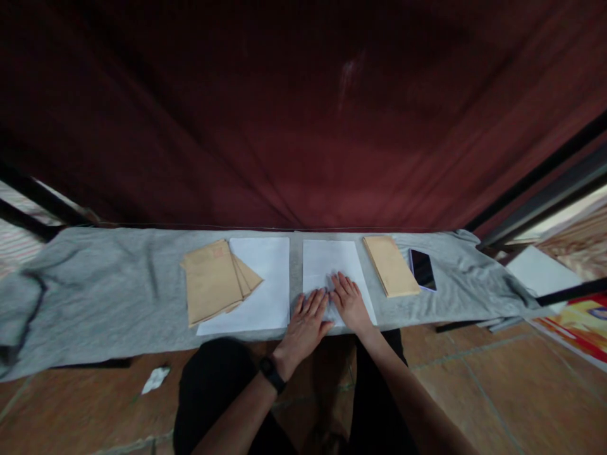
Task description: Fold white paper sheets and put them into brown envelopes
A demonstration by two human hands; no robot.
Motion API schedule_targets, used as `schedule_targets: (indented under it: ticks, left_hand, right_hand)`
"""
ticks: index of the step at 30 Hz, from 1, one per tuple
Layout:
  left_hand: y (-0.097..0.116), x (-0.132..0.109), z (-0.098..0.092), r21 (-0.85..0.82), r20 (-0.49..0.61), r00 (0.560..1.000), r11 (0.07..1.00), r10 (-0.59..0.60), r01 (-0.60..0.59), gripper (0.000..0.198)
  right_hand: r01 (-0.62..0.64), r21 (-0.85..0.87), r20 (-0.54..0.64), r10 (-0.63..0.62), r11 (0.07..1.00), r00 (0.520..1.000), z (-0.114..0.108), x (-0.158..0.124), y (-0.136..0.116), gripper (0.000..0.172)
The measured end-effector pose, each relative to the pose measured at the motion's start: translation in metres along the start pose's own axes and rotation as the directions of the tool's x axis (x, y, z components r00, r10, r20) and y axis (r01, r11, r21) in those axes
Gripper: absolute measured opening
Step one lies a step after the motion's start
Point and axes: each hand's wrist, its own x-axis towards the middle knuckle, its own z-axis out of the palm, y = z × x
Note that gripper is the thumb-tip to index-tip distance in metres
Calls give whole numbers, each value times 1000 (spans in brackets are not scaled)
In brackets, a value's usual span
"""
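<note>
My left hand [308,322] lies flat, fingers stretched out, over the near left part of a white sheet of paper [327,256]. On the same sheet my right hand [348,300] rests with its fingers extended, close beside the left one. Neither hand grips anything that I can see. To the left is another white sheet [265,309], partly covered by several brown paper envelopes [213,284] lying fanned out. A neat stack of brown envelopes [391,265] sits just right of my right hand.
A grey cloth [137,284] covers the narrow bench. A smartphone [423,270] lies right of the envelope stack. Behind the bench hangs a dark red sheet [303,126]. On the tiled floor lies a crumpled white scrap [155,379]; a red and yellow printed item [581,322] is at right.
</note>
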Motion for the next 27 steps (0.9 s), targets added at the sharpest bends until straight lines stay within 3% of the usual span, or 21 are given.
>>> schedule_targets:
  ticks: [3, 9, 16, 22, 27]
  left_hand:
    - [0, -1, 2, 9, 5, 1000, 1000, 11, -11, 61]
    - [7, -1, -4, 1, 42, 999, 1000, 17, -17, 72]
    - [13, 8, -9, 7, 118, 993, 1000, 1, -2, 64]
    - [8, 21, -19, 9, 145, 980, 990, 135, -137, 49]
    - [9, 27, -14, 16, 151, 960, 970, 237, -242, 45]
  right_hand:
    - [-2, -25, 56, 4, 1000, 998, 5, -13, -6, 49]
    - [-64, -73, 56, 68, 995, 996, 4, -15, -3, 51]
    - [-102, -8, 25, 102, 995, 994, 5, -16, 5, 50]
    - [-146, 8, 0, 146, 989, 989, -2, -21, 23, 50]
    - [-142, -2, -19, 142, 990, 990, -7, -20, 29, 50]
